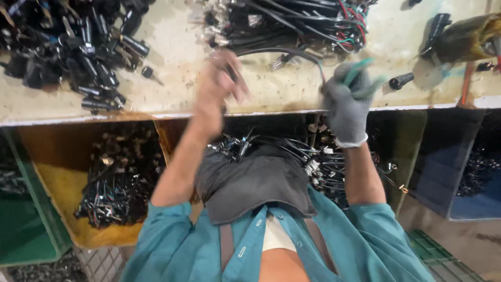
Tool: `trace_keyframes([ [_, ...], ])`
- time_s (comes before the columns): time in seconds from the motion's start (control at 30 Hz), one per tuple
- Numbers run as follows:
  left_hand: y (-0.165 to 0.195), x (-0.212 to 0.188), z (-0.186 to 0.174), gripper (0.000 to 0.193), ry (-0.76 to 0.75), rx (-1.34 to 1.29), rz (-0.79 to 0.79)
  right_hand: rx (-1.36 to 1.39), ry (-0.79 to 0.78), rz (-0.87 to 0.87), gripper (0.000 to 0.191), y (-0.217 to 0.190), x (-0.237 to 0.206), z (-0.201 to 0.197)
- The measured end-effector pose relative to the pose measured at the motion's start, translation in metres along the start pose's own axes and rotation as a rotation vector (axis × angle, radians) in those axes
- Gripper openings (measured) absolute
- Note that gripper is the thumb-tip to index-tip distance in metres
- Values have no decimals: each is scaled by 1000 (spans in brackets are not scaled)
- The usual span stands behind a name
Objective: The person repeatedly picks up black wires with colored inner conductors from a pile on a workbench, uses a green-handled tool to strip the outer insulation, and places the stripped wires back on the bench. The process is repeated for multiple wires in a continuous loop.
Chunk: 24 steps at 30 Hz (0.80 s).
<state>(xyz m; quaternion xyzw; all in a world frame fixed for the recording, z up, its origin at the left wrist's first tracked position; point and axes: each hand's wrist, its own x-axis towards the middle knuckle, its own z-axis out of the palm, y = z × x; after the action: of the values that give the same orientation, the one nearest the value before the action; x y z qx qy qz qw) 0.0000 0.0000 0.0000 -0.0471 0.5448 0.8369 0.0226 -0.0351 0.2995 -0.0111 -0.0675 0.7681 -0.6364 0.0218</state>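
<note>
Teal shirt (pixel 209 245) lowest in frame; mid-frame, my bare left hand (pixel 222 83) pinched one end of a limp, light black cable (pixel 284 52), gloved right hand (pixel 347 99) clamped green-handled pliers (pixel 360 73), above the tabletop (pixel 177 68).

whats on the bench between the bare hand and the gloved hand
In the head view, a black cable arcs from the bare left hand to the gloved right hand; beneath it, bare stained benchtop.

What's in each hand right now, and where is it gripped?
Right hand, gloved, grips green-handled pliers by the handles. Left hand, bare, pinches a black cable near one end; blur hides the exact hold.
</note>
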Motion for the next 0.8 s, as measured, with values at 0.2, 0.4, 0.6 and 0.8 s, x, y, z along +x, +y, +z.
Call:
trace_keyframes([
  [0.2, 0, -63, 34, 43, -256, 174, -186, -292, -414, -506, 10, -86, -28, 35],
  [0.4, 0, -66, 41, 27, -119, 494, -253, -177, -567, -442, 25, -91, 0, 58],
  [0.6, -6, -70, 47, 21, -104, 625, 138, 126, -146, -78, 23, -75, -25, 56],
  [0.8, -15, -71, 47, 27, -220, 461, 203, 1023, -98, 340, 22, -80, -55, 62],
])
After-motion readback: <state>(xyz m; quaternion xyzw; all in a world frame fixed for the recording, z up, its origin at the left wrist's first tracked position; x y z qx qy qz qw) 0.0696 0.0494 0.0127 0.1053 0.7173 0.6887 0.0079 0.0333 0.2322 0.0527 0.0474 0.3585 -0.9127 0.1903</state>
